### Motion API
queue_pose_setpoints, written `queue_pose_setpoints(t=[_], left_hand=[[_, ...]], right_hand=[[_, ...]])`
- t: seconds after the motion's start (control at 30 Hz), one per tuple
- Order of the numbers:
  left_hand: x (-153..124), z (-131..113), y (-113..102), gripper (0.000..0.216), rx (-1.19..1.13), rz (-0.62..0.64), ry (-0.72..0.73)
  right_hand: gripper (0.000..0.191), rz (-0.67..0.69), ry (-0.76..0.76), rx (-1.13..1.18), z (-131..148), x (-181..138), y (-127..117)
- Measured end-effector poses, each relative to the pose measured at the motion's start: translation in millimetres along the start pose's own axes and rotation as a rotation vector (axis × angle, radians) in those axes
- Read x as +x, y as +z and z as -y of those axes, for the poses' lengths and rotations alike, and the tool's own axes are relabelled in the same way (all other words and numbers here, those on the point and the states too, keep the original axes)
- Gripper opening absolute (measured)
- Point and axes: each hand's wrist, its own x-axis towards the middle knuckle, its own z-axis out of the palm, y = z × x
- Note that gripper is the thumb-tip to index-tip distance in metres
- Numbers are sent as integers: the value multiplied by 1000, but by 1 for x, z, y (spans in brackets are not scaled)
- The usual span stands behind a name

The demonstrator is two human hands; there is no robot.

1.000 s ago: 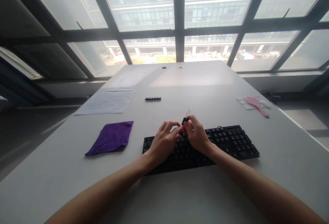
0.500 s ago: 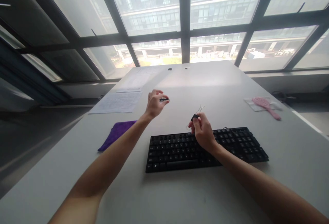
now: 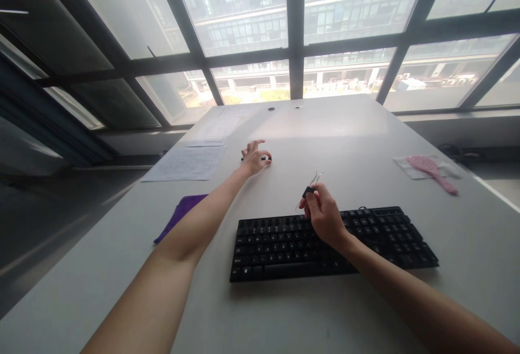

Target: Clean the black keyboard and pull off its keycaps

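Note:
My right hand [image 3: 325,214] is closed around a wire keycap puller [image 3: 309,191] with a black grip, just above the upper middle of a black keyboard [image 3: 276,251]. The puller's two thin wire prongs point up and away from me. Farther out, my left hand [image 3: 254,159] is low at the tabletop, left of the puller. Its thumb and index finger curl together at a small dark piece [image 3: 266,158], while other fingers are spread. What that piece is cannot be made out. Another dark bit shows at the hand's left side, partly hidden.
A purple cloth [image 3: 179,216] lies partly under my left forearm's line of sight. Paper sheets [image 3: 184,163] rest along the left edge of the white table [image 3: 325,132]. To the right, a pink hairbrush [image 3: 433,172] lies on a clear bag. Large windows stand behind.
My left hand has come down to the tabletop, its outer fingers more spread. The right hand keeps the keycap puller in nearly the same place above the keyboard. The view has shifted slightly.

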Motion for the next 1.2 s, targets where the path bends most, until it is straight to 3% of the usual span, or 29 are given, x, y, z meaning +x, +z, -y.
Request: queue_pose_setpoints(t=[0.5, 0.77, 0.9, 1.0, 1.1, 1.2], left_hand=[[8, 13, 9, 18, -33, -9, -79], [-5, -1, -14, 35, -78, -51, -95], [-47, -42, -35, 28, -130, -76, -32], [-102, -87, -43, 29, -329, 3, 182], [-156, -124, -41, 34, -430, 72, 238], [-187, -141, -31, 39, -465, 72, 218]], right_hand=[[19, 34, 2, -19, 0, -1, -1], [20, 12, -20, -12, -1, -1, -1], [20, -58, -33, -35, -2, 0, 0], [20, -100, -31, -39, 0, 2, -1], [18, -93, -26, -33, 4, 4, -5], [16, -13, -34, -77, 6, 7, -9]])
